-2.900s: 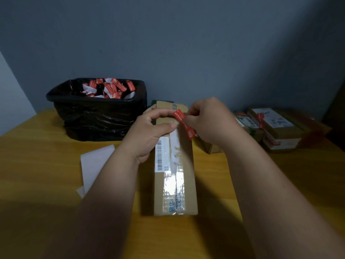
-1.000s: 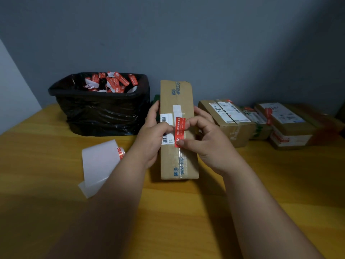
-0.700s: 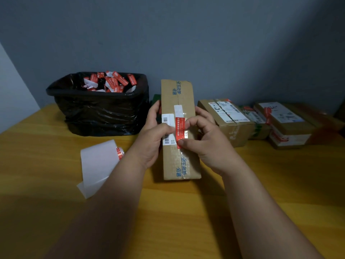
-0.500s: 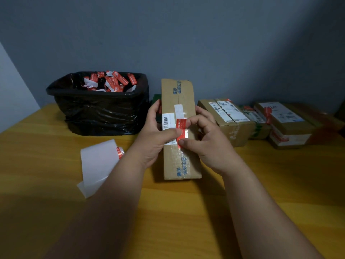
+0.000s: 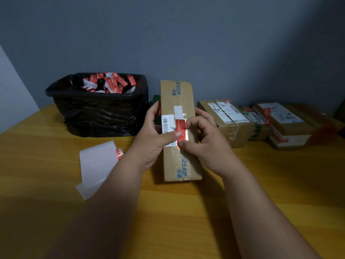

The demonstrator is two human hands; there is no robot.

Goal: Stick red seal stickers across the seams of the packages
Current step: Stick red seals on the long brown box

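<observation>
A long cardboard package (image 5: pixel 175 96) lies lengthwise on the wooden table (image 5: pixel 186 212), with clear tape along its top seam. A red seal sticker (image 5: pixel 180 126) lies on that seam near the white barcode label. My left hand (image 5: pixel 153 141) grips the package's left side, its thumb pressing across the sticker's lower part. My right hand (image 5: pixel 209 146) holds the sticker between index fingertip at its upper right edge and thumb at its lower end, the other fingers curled over the package's right side.
A black-lined bin (image 5: pixel 97 113) full of red and white sticker scraps stands at back left. A white backing-paper roll (image 5: pixel 95 161) with a red sticker lies left of the package. Several sealed packages (image 5: pixel 227 118) (image 5: pixel 285 124) line the wall at right.
The sticker went from held in the air above the package to lying on the seam. My left thumb slid rightward onto the sticker. The right hand stayed in place.
</observation>
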